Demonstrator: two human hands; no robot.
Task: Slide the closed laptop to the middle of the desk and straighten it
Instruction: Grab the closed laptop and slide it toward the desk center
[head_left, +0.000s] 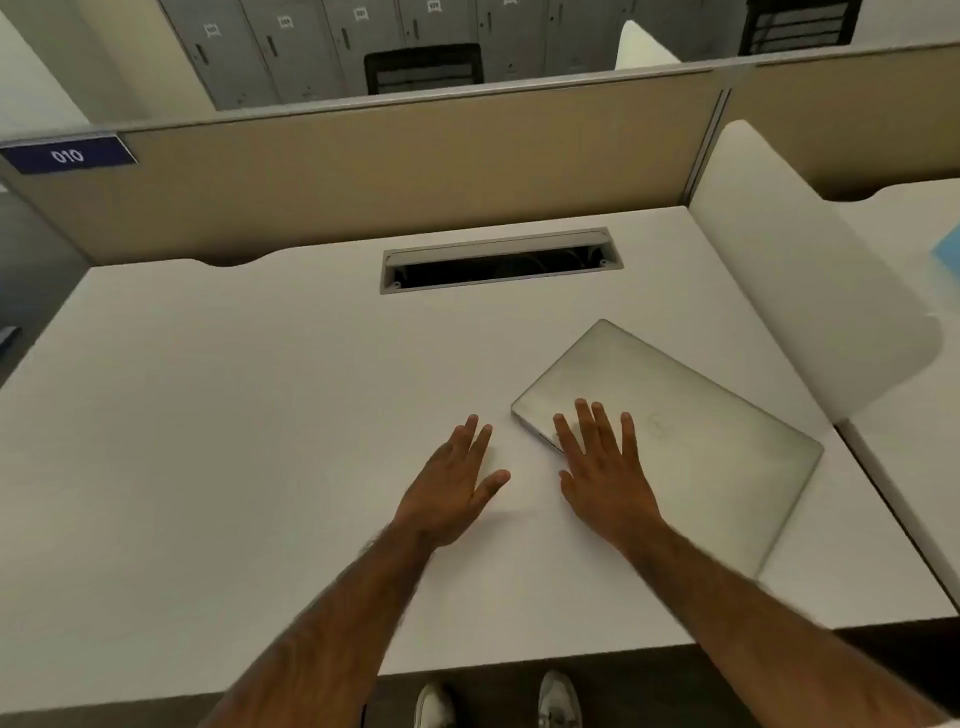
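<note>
Two flat, open hands: your right hand rests on the skewed laptop near the table's right edge, left hand grips nothing. Press evenly, slide toward centre, square it.

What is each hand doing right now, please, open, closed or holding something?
Left hand: open, fingers spread, over the bare desk, holding nothing.
Right hand: open and flat, fingers over the closed laptop's near corner, not gripping it.
</note>
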